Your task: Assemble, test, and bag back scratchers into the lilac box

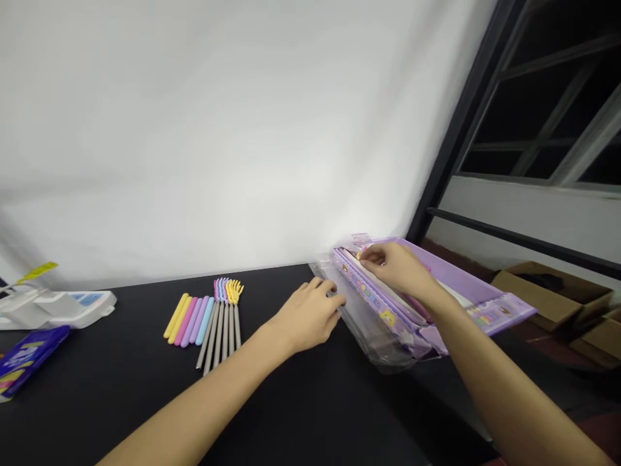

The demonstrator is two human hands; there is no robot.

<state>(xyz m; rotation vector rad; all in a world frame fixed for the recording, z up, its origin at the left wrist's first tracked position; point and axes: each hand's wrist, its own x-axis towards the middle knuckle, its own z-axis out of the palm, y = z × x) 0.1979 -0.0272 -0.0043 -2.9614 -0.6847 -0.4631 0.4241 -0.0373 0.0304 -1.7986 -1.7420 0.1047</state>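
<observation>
Fingers [379, 250] (right) — curled over box [371, 294].

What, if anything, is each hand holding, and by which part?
It cannot be told: the right hand curls beside something yellow at the purple box; the left hand shows no clear hold.

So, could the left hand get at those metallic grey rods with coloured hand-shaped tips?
Probably yes: the left hand looks empty, and nothing lies over the upper parts of the grey rods; only its own forearm runs near their lower ends.
</observation>
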